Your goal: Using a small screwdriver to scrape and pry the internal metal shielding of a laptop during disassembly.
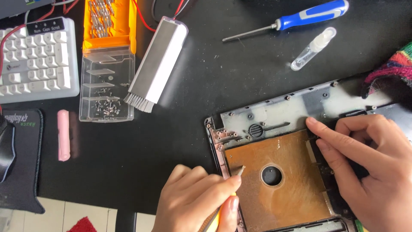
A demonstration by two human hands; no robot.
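Your left hand (195,199) is closed tight around a small yellow-handled tool (223,210), and its thin tip (241,169) touches the brown sheet (279,180) near the sheet's left edge; your right hand (365,167) is not gripping anything, its fingers (330,133) are stretched out and pressed flat on the right side of the laptop cover (274,114) to hold it down; the cover lies on the black mat (171,141) at the lower right, with the brown sheet stuck inside it around a round hole (271,175); if you push the tip too hard, it could rip the thin sheet or scratch the plastic under it; if the tip slips, it could jump toward your right fingers and poke them, because they sit in its path across the sheet; if your right hand lets up, the cover could slide on the mat and the tool could skid; the small screws lie in the clear tray (106,86), well apart from you at the upper left, so a big bump of the table could spill them; the blue screwdriver (300,17) and the little spray bottle (312,48) lie loose near the top and could roll.
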